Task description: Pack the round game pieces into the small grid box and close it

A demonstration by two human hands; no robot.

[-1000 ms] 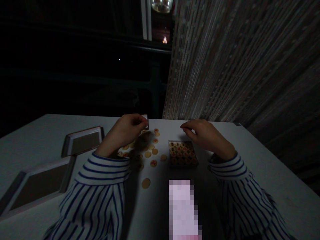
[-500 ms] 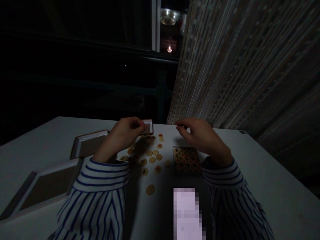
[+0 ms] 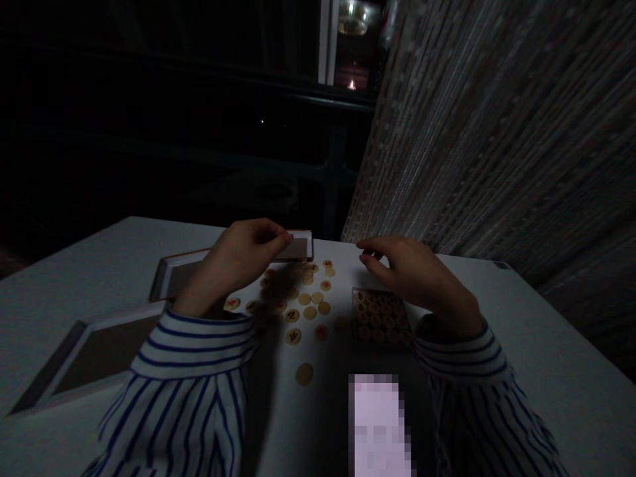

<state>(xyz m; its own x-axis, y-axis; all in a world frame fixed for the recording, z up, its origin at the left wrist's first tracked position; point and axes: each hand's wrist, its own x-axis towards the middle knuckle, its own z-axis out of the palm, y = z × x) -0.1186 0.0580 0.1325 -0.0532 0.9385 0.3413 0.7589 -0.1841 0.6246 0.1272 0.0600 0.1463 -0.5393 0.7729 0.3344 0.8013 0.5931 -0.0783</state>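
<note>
My left hand point(image 3: 243, 255) is closed on a small box point(image 3: 298, 246), holding it tilted a little above the white table point(image 3: 74, 278). Under and beside it lie several round wooden game discs point(image 3: 308, 305), some with red marks, scattered loose. My right hand point(image 3: 410, 271) hovers with curled fingers just above a small square tray point(image 3: 381, 317) packed with more discs; what its fingertips pinch, if anything, is too dark to make out. One disc point(image 3: 304, 373) lies apart, nearer to me.
Two shallow box halves point(image 3: 94, 351) point(image 3: 176, 275) lie on the table's left. A blurred pink patch point(image 3: 380, 424) sits at the bottom centre. A striped curtain point(image 3: 497, 132) hangs at the right. The background is dark, with a small flame point(image 3: 352, 84) far off.
The view has shifted right and slightly up. My left hand keeps hold of the small box, now tilted flatter. My right hand stays over the tray.
</note>
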